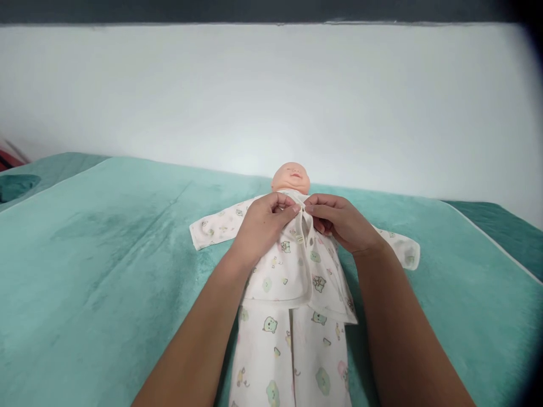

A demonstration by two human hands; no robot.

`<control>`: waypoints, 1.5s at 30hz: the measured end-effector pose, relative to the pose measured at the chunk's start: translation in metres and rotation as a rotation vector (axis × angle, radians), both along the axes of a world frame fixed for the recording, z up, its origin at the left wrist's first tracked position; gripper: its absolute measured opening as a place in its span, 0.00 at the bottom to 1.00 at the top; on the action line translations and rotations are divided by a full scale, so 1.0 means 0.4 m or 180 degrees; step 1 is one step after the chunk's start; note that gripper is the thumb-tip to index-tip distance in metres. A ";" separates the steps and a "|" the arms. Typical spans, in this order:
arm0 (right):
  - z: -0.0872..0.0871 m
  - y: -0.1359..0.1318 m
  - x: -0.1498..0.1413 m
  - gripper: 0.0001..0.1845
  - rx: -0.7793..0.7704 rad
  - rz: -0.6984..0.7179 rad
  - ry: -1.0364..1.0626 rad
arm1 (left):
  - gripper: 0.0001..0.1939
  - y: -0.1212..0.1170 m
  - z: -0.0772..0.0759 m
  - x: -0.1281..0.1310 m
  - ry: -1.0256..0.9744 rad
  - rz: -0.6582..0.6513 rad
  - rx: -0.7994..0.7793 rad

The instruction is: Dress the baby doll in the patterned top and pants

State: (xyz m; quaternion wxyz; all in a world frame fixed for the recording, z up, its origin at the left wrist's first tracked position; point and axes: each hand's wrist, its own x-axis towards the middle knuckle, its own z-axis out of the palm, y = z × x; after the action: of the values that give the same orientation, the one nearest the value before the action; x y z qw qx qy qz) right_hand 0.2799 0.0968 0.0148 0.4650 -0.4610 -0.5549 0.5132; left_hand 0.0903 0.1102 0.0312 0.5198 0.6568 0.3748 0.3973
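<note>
A baby doll (291, 177) lies on its back on a teal blanket (106, 254), head away from me. It wears a white printed shirt (292, 265) and matching trousers (292, 356). My left hand (263, 223) pinches the left edge of the shirt front at the doll's chest, just under the chin. My right hand (339, 221) pinches the opposite edge, fingertips meeting those of the left at the top fastening. Lower down, the shirt front hangs apart. Both sleeves lie spread out sideways.
The teal blanket covers a wide flat surface that ends at a white wall (271, 96) behind the doll. A darker teal patch (17, 186) and something red (8, 158) sit at the far left edge.
</note>
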 end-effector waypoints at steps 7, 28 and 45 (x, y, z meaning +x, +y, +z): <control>-0.009 0.005 0.000 0.11 0.0017 -0.0010 0.0264 | 0.09 0.001 -0.006 0.009 -0.0067 0.0065 0.0012; -0.010 0.000 0.015 0.12 0.0122 0.0260 0.0177 | 0.07 0.005 -0.017 0.018 0.0078 0.0259 0.0302; 0.017 -0.005 -0.004 0.16 0.0070 0.0076 -0.0226 | 0.06 -0.013 0.000 0.024 0.0180 0.0400 0.0193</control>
State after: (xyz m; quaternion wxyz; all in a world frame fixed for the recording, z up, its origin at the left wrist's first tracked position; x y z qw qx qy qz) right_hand 0.2783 0.0947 0.0216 0.4439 -0.4671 -0.5820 0.4960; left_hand 0.0998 0.1051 0.0313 0.4630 0.6584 0.4177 0.4215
